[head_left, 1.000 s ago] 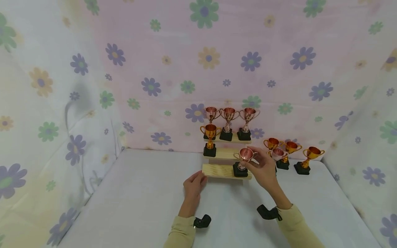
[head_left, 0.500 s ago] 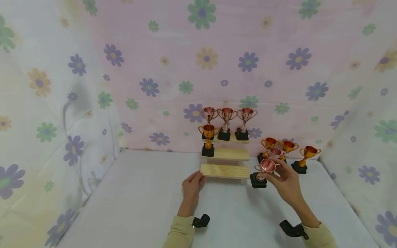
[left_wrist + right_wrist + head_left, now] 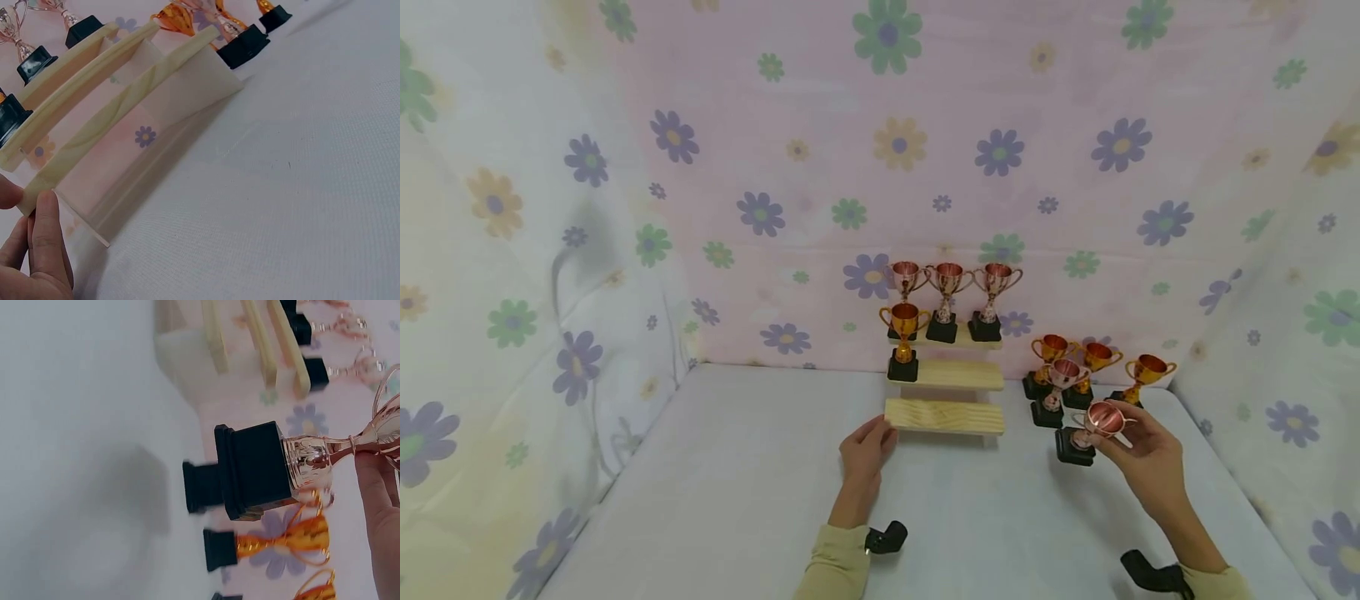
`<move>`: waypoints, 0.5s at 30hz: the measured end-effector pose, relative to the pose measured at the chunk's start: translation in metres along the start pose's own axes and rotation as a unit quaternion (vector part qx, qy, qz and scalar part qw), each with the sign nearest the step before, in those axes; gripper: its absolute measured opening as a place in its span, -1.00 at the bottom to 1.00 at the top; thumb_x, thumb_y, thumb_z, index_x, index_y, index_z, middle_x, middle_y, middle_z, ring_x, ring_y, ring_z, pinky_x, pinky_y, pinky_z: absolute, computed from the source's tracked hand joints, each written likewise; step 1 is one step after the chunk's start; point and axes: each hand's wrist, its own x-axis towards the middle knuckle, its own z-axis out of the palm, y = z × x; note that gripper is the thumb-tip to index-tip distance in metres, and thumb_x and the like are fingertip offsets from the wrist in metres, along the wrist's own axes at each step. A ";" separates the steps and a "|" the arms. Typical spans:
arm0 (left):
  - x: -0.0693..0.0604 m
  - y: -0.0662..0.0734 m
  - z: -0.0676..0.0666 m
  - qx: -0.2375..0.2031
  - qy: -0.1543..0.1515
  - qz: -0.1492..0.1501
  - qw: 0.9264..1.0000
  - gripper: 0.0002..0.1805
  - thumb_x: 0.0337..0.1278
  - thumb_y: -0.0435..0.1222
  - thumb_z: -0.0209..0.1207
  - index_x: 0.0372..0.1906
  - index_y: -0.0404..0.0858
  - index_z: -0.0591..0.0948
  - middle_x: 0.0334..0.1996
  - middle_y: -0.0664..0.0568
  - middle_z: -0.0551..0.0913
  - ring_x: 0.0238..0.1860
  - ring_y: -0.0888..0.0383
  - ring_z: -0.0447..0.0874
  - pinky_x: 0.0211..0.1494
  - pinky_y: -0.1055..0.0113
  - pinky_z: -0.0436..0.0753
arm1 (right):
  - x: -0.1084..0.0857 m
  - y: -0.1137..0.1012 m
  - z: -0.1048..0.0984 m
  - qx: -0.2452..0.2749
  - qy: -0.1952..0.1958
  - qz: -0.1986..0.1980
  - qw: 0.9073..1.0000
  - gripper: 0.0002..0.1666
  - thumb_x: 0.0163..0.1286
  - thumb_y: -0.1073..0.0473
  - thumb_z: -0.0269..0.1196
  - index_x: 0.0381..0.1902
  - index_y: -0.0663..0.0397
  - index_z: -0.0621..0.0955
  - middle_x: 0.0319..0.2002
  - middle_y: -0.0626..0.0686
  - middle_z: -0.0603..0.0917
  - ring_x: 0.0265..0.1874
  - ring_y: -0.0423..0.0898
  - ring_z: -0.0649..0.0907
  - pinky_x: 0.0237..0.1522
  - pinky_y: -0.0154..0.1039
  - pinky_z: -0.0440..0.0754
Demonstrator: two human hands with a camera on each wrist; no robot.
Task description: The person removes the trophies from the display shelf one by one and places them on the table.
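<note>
I have the right hand (image 3: 1150, 467) pinching a shiny rose-gold, two-handled, black-based trophy (image 3: 1103, 419) near its standing rose-gold twin (image 3: 1063, 374); sideways drift could topple that. Left hand (image 3: 862, 454) pinches the pale-wood stepped shelf (image 3: 943, 415).

- Five rose-coloured trophies (image 3: 1105, 419), from where I stand
- Four gold trophies (image 3: 904, 317)
- One stand (image 3: 199, 84) with three wooden shelves (image 3: 943, 414)
- One left hand (image 3: 862, 452), one right hand (image 3: 1152, 460)
- Two black wrist devices (image 3: 889, 538)
</note>
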 end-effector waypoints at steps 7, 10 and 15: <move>-0.001 -0.001 -0.002 -0.002 -0.005 -0.002 1.000 -0.64 0.33 -0.42 0.21 0.14 -0.53 0.59 -0.04 -0.23 0.67 -0.19 0.18 0.72 0.07 0.29 0.76 | 0.013 0.021 -0.027 -0.038 0.025 0.051 0.998 -0.39 0.30 0.46 0.36 0.31 0.25 0.50 -0.02 -0.41 0.65 -0.02 -0.51 0.61 -0.06 -0.69 0.58; -0.001 0.001 -0.002 -0.002 -0.009 -0.001 1.000 -0.64 0.33 -0.42 0.21 0.15 -0.53 0.59 -0.03 -0.23 0.66 -0.19 0.17 0.72 0.09 0.27 0.75 | 0.022 0.029 -0.034 -0.081 0.021 0.088 0.993 -0.36 0.37 0.29 0.37 0.37 0.13 0.46 -0.02 -0.49 0.57 -0.03 -0.58 0.55 -0.06 -0.74 0.53; 0.002 0.002 -0.001 -0.001 -0.008 -0.004 1.000 -0.65 0.32 -0.44 0.21 0.13 -0.53 0.59 -0.04 -0.25 0.67 -0.19 0.17 0.72 0.08 0.28 0.76 | 0.037 0.039 -0.042 -0.121 -0.006 0.124 0.985 -0.27 0.44 0.09 0.34 0.47 0.16 0.36 -0.03 -0.53 0.49 -0.06 -0.62 0.49 -0.10 -0.75 0.52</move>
